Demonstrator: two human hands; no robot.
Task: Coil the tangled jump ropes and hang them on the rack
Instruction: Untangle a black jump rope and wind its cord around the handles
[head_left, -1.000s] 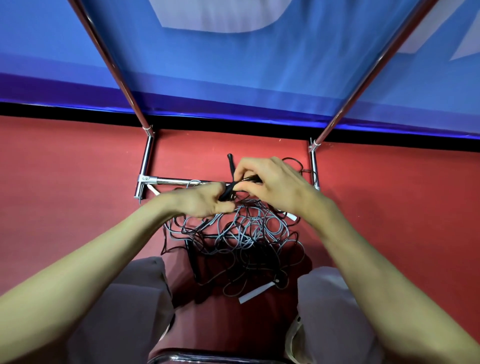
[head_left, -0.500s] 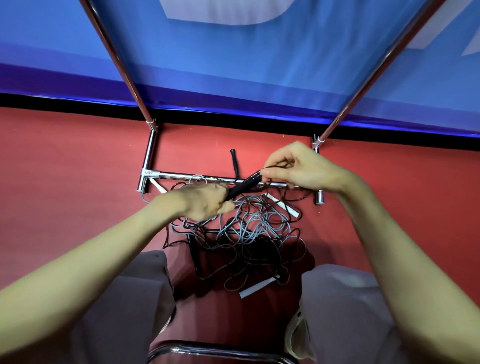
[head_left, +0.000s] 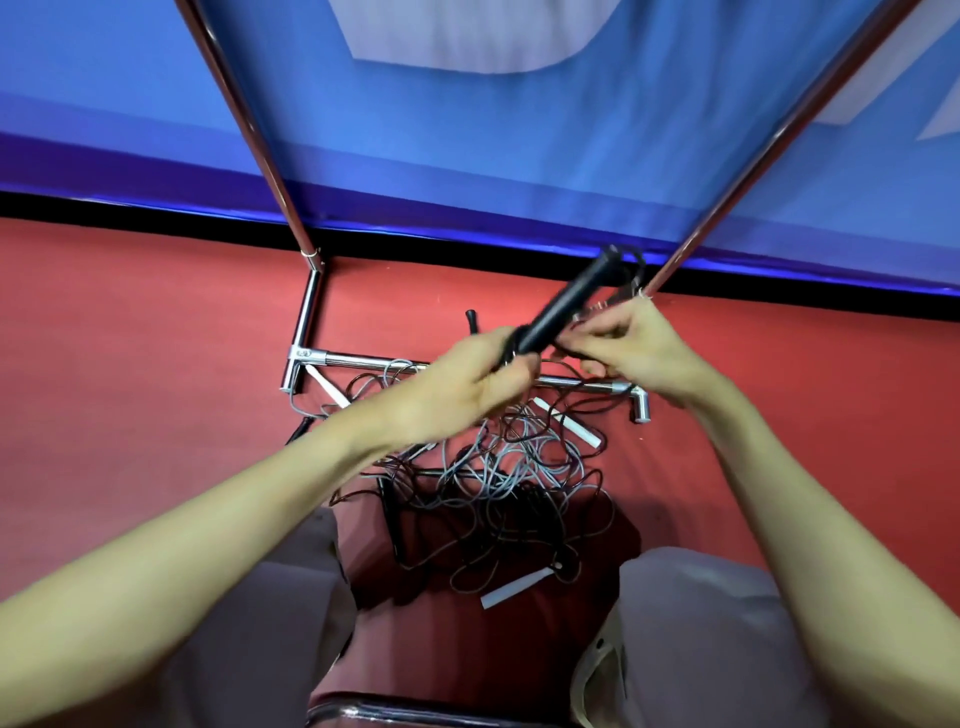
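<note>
A tangle of grey and dark jump ropes lies on the red floor between my knees, with white handles sticking out. My left hand grips the lower end of a black handle that points up and to the right. My right hand pinches the thin dark cord beside that handle. The chrome rack stands just behind the pile, its two uprights rising out of view.
A blue padded wall with a black base strip backs the rack. Another black handle lies on the floor behind the rack's crossbar. My knees and a chair's chrome edge fill the bottom of the view.
Both hands have risen above the pile. The black handle has tilted upward and to the right, and my right hand now sits close beside my left.
</note>
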